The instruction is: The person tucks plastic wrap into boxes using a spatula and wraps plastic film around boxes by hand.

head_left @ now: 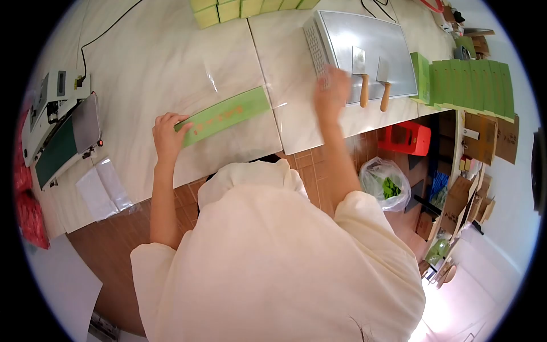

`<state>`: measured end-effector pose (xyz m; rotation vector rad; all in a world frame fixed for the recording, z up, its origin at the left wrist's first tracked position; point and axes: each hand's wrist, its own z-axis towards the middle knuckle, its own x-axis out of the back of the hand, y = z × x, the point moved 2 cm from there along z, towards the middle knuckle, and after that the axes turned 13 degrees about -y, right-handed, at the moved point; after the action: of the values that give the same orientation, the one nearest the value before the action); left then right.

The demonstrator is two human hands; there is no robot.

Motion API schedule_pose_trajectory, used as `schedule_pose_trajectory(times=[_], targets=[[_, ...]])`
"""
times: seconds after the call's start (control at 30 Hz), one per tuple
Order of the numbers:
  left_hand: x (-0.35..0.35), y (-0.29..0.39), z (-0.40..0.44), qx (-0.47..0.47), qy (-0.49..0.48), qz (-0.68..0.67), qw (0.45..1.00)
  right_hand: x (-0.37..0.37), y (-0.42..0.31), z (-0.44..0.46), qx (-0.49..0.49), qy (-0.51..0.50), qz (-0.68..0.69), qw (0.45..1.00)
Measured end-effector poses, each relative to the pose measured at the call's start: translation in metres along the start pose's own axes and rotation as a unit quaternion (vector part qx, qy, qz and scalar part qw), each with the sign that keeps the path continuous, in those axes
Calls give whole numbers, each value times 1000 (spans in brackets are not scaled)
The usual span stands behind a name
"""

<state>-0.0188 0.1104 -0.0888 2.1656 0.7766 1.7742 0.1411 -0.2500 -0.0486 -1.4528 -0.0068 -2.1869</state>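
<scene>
A long flat green box [228, 116] with orange lettering lies on the marble-patterned table. My left hand [168, 133] is closed on its left end, thumb on the top face and fingers at the far edge. To the right, my right hand [333, 92] is smeared by motion at the left edge of a metal hot plate [376, 43]; whether it touches or holds anything, I cannot tell. Two scrapers with wooden handles, a wider scraper [358, 60] and a narrower scraper [383, 69], rest on the plate with their handles toward me.
Stacked green boxes [228, 10] stand at the far edge, and a row of upright green boxes [473, 85] at the right. A machine [62, 114] sits on the left, near clear plastic sleeves [103, 188]. Below are a red crate [419, 141] and a plastic bag [373, 176].
</scene>
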Motion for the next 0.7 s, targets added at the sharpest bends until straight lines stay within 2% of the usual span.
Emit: schedule_pose_trajectory(times=[0.03, 0.1, 0.17, 0.2, 0.27, 0.3, 0.37, 0.43, 0.5, 0.57, 0.63, 0.7], targets=[[0, -1, 0, 10, 2, -2, 1000, 14, 32, 3, -83, -2, -55, 995], [-3, -4, 1, 1, 9, -7, 1000, 24, 96, -2, -102, -56, -252, 961], [-2, -7, 0, -1, 20, -10, 1000, 28, 122, -12, -176, -74, -243, 951], [-1, -4, -1, 1, 20, -8, 1000, 28, 128, -13, -170, -75, -237, 954], [-1, 0, -3, 11, 25, -4, 1000, 16, 143, -17, -309, -234, -82, 918], [-1, 2, -3, 8, 24, -12, 1000, 10, 144, -18, -302, -237, -79, 920], [0, -1, -1, 7, 31, -19, 999, 7, 137, -12, -284, -176, -60, 941], [-3, -5, -2, -12, 28, -47, 998, 9, 119, -7, -254, -166, -5, 953], [-3, -5, -3, -13, 34, -54, 998, 8, 74, -2, -196, -268, 197, 922], [-4, -4, -4, -13, 41, -60, 997, -4, 29, -8, -83, -358, 302, 880], [-4, -4, -5, -20, 43, -68, 997, -15, -23, -12, 101, -376, 315, 865], [-4, -3, -6, -15, 48, -77, 996, -23, -65, -13, 240, -443, 317, 803]])
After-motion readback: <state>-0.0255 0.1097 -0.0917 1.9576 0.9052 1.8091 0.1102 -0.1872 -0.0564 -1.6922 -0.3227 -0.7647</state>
